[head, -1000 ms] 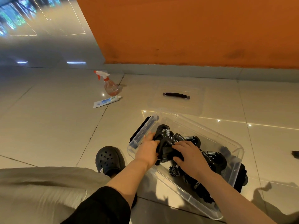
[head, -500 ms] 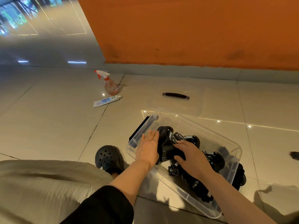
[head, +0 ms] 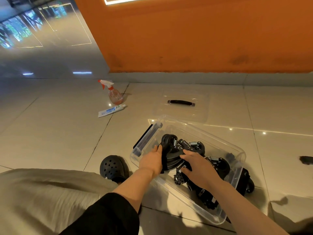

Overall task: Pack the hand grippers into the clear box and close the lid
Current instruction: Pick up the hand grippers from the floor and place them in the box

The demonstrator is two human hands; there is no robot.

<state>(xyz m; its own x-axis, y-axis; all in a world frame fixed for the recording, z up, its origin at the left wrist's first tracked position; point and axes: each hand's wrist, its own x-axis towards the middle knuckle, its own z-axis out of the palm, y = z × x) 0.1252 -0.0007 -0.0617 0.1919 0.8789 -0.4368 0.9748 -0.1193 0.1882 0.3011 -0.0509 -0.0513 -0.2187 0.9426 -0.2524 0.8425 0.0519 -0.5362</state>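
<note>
Head view: I see both hands inside the clear box [head: 199, 133] on the tiled floor [head: 50, 133]. My left hand [head: 151, 161] is flat, fingers extended, pressing the side of a black hand gripper [head: 171, 150]; my right hand [head: 197, 164] lies loosely spread on top of the pile of hand grippers [head: 218, 167], not clenched round any. The lid [head: 184, 107] lies off, beyond the hands. Spray bottle [head: 114, 94] and toothpaste tube [head: 111, 110] sit far left of my left hand; black clog [head: 113, 167] near its wrist.
</note>
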